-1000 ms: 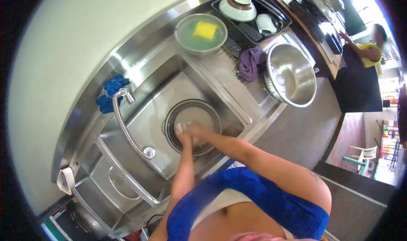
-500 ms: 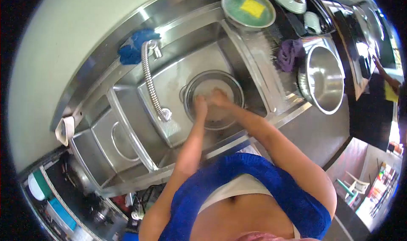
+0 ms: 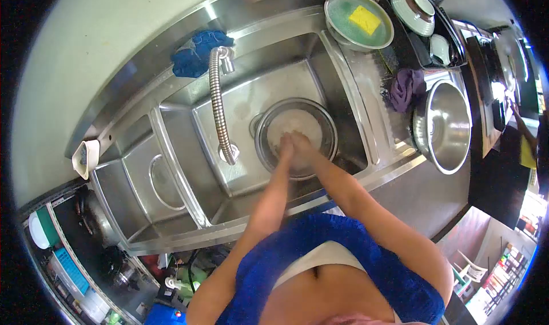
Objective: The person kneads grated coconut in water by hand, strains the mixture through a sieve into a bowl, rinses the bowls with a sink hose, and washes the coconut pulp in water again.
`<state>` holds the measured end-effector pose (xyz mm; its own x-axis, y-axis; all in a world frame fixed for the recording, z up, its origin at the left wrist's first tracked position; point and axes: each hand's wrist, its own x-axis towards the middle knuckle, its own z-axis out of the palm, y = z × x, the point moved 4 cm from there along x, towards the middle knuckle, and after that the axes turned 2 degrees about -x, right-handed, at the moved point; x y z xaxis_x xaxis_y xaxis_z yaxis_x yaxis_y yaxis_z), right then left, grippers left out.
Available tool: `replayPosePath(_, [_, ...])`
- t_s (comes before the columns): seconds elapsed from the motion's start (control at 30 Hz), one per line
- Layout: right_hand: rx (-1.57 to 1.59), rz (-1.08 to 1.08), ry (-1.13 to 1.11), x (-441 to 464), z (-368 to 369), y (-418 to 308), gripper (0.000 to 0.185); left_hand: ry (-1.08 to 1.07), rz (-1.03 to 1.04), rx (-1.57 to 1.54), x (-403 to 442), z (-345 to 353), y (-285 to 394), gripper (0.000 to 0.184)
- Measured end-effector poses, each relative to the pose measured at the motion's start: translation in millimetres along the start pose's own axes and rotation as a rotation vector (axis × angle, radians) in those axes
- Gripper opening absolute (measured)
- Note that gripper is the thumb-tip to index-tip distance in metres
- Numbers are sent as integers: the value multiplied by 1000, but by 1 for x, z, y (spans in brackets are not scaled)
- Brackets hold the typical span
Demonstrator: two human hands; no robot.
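A round metal pot (image 3: 329,122) stands in the large sink basin, with a whitish, grainy mass (image 3: 297,119) in it that looks like rice in water. Both hands reach down into the pot and meet over its middle. My left hand (image 3: 286,146) is pressed against my right hand (image 3: 303,143), fingers drawn together. Blur and the white contents hide the fingertips, so what lies between them is not visible.
The coiled tap hose (image 3: 217,102) hangs left of the pot. A blue cloth (image 3: 197,53) lies behind it. On the right are a bowl of green liquid (image 3: 343,24) with a yellow sponge (image 3: 365,20), a purple cloth (image 3: 407,88) and a large steel bowl (image 3: 449,127).
My hands have come closer together inside the pot; before, they were slightly apart. The camera view has shifted, so the sink and bowls sit further right.
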<state>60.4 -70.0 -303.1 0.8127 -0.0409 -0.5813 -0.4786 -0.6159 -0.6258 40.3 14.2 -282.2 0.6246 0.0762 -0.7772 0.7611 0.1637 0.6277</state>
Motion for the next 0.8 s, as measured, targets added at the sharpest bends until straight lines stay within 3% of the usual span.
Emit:
replayPosePath(0.03, [-20,-33,-59,-33,-35,-44,43,77,144,156,29,-6,-25,57])
replayPosePath(0.07, [-37,-68,-118,-65,-70,-85,43,77,145,154,19,-4,-15,57])
replayPosePath(0.13, [62,-6,-11,-56,-59,-75,41,280,282,342,-30,-2,40,51])
replayPosePath(0.17, [165,59,97,-53,-56,-70,40,283,284,339,-35,-2,45,51])
replayPosePath(0.2, [165,54,97,-51,-52,-65,40,283,348,255,-41,0,52,47])
replayPosePath(0.27, [614,33,106,-53,-47,-58,36,282,410,169,-62,2,73,43])
replayPosePath(0.3, [612,32,104,-49,-47,-51,36,256,413,192,-82,4,94,42])
replayPosePath(0.37, [-259,-357,83,-48,-53,-63,34,235,415,214,-84,4,96,41])
replayPosePath(0.4, [-257,-359,82,-48,-52,-63,34,233,420,199,-83,4,98,41])
replayPosePath(0.47, [110,-93,47,-57,-66,-70,34,228,424,186,-74,4,91,41])
replayPosePath(0.57, [42,-96,185,-53,-67,-71,33,343,482,372,-69,4,91,39])
replayPosePath(0.7, [154,66,189,-68,-79,-78,34,276,301,415,-73,3,93,38])
replayPosePath(0.77, [-418,-212,-19,-59,-73,-78,30,251,237,400,-56,-1,72,38])
replayPosePath(0.8, [-419,-216,-17,-51,-75,-64,30,132,362,510,-16,-5,35,37])
